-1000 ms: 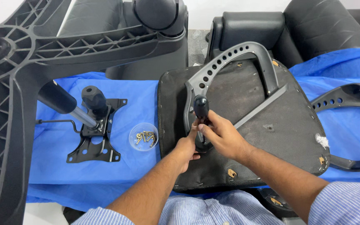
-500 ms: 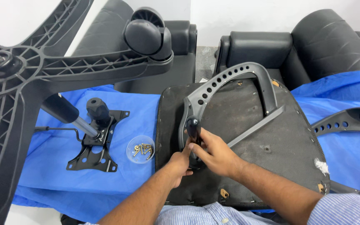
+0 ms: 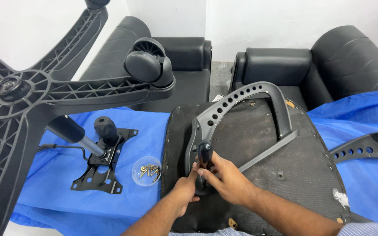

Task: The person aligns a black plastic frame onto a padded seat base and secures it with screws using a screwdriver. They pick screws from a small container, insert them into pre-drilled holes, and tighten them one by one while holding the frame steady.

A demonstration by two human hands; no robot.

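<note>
Gripping a black-handled screwdriver [image 3: 204, 154], both hands [image 3: 206, 181] seemingly close around it at the armrest [image 3: 237, 102] foot.

A single head-worn camera looks steeply down and forward from close above the blue-sheeted worktop [image 3: 66, 201], over the upturned black chair seat [image 3: 259, 175], toward black leather sofas [image 3: 285, 65] against the white wall [image 3: 259, 22].
</note>
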